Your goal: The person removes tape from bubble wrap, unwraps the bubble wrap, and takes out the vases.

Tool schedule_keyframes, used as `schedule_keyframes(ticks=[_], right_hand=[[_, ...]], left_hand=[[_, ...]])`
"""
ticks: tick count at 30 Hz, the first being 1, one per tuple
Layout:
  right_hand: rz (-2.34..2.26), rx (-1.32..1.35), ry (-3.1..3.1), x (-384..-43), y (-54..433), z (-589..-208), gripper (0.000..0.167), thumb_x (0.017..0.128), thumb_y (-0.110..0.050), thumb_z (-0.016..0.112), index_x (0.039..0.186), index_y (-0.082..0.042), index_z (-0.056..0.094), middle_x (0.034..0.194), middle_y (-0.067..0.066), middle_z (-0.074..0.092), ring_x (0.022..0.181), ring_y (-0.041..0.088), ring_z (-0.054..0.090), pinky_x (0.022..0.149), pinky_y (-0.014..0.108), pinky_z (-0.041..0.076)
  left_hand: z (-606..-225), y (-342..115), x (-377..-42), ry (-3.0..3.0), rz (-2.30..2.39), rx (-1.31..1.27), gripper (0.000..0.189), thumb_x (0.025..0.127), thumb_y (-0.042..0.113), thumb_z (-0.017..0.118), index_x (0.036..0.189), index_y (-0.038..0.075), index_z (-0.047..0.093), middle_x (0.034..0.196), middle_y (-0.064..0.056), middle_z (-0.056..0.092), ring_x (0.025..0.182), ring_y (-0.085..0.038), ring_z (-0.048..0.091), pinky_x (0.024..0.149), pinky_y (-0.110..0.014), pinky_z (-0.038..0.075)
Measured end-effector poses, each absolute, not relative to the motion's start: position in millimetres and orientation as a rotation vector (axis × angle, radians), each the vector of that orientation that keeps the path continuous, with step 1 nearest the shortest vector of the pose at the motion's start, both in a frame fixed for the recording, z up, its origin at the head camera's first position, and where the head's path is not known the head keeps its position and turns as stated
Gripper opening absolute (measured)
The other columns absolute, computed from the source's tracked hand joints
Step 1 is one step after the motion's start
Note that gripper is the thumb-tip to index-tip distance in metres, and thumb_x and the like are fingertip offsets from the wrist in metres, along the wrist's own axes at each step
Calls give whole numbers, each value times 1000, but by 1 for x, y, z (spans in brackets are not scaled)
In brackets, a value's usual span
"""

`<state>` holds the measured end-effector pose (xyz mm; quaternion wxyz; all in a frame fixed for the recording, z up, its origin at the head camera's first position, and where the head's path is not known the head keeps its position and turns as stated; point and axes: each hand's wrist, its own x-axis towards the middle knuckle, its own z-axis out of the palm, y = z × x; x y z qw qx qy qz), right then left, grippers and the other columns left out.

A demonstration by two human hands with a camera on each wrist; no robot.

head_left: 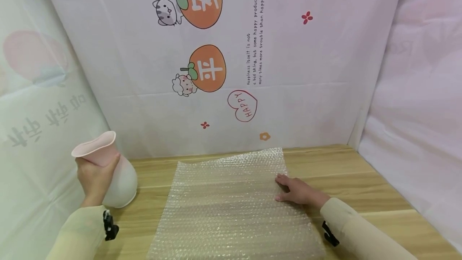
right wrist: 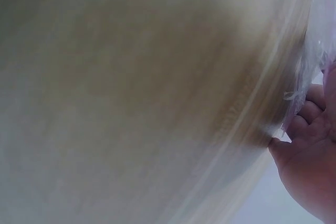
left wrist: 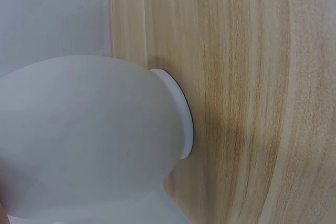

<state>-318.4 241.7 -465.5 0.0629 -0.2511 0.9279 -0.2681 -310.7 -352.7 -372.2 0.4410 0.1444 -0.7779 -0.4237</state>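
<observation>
A vase, white below and pale pink toward its wavy rim, is at the left of the table. My left hand grips it round the neck. In the left wrist view the white foot of the vase is at the wood surface. A sheet of clear bubble wrap lies flat across the middle of the table. On its right edge rests my right hand, with thumb and fingers spread apart. The right wrist view shows that hand beside the thin edge of the wrap.
The wooden table reaches back to a white printed cloth that hangs behind it. More white cloth hangs at the left and the right. Black wrist devices sit on both sleeves.
</observation>
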Motion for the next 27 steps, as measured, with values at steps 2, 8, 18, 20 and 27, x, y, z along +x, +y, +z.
schedule_keyframes(ticks=[2, 8, 18, 20, 27], right_hand=[[-808, -756, 2805, -318, 242, -465, 80, 88, -39, 70, 143, 9, 39, 151, 28, 28, 139, 44, 24, 109, 55, 23], [-794, -764, 2822, -317, 243, -462, 79, 88, -39, 70, 142, 10, 40, 150, 30, 28, 138, 46, 24, 108, 57, 24], [-778, -746, 2817, -320, 243, -465, 80, 88, -41, 70, 143, 9, 40, 151, 28, 27, 139, 44, 24, 109, 55, 23], [-775, -733, 2814, -321, 243, -465, 80, 88, -41, 70, 143, 8, 40, 152, 27, 27, 139, 43, 23, 109, 55, 23], [-763, -743, 2805, -323, 243, -464, 81, 87, -41, 70, 142, 10, 40, 150, 29, 28, 138, 45, 24, 109, 56, 23]], left_hand=[[-372, -352, -312, -1936, -1049, 369, 86, 72, 34, 82, 137, 3, 36, 112, -15, 52, 101, -32, 52, 88, -46, 38], [-372, -350, -312, -1942, -1065, 379, 85, 71, 36, 83, 137, 7, 37, 112, -11, 53, 100, -27, 51, 88, -37, 38], [-371, -349, -308, -1962, -1076, 419, 87, 71, 39, 83, 139, 11, 36, 116, -9, 52, 101, -24, 50, 88, -32, 38], [-371, -349, -307, -1961, -1087, 425, 88, 71, 39, 83, 139, 11, 36, 116, -8, 52, 102, -24, 50, 89, -32, 38], [-370, -349, -307, -1958, -1125, 417, 88, 71, 38, 84, 140, 14, 35, 120, -7, 51, 104, -22, 49, 91, -27, 37]])
